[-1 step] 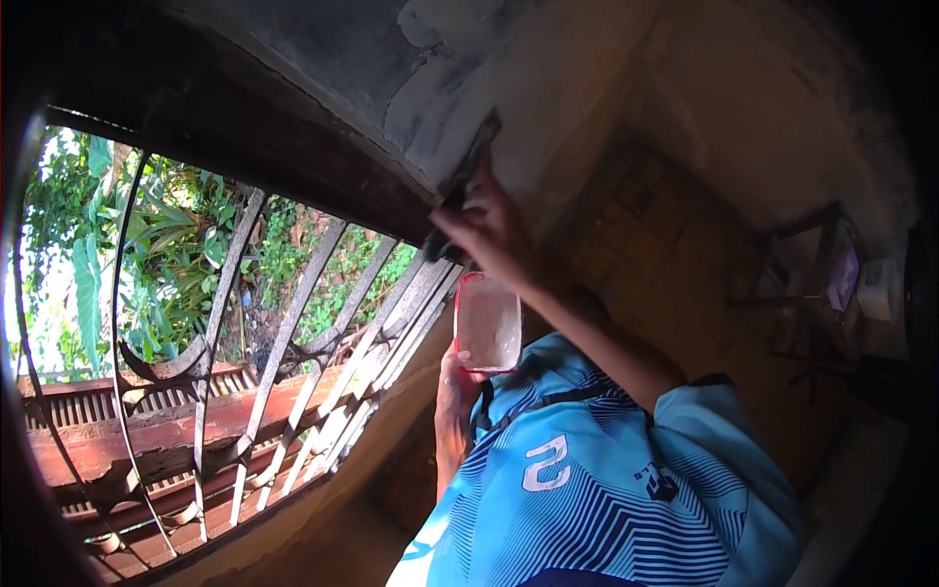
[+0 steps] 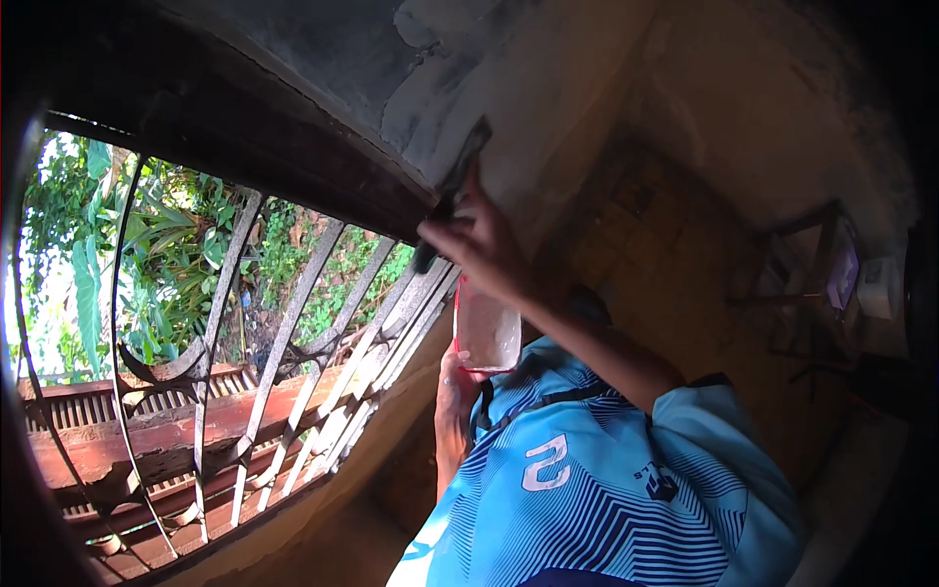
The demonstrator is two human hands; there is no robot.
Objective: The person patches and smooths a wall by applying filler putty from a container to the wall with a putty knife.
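In the head view my right hand (image 2: 469, 235) grips a long, dark, flat tool (image 2: 471, 145), blurred by motion, at a patchy grey plastered wall (image 2: 430, 78) just above the window's dark upper edge. My left hand (image 2: 452, 372) holds a red rectangular tub (image 2: 488, 331) with pale, creamy material in it, low in front of my body. My right forearm crosses beside the tub, and its upper part is partly hidden by that hand and arm.
A window (image 2: 201, 411) with curved metal bars fills the left, with plants and a red ledge beyond. To the right are a tiled floor (image 2: 665, 245), a small wooden stand (image 2: 773, 298) with a purple object (image 2: 841, 279) on it, and a pale container (image 2: 875, 289) beside it.
My right hand and the dark tool have shifted a little to the left and down along the wall. My left hand and the tub look the same.
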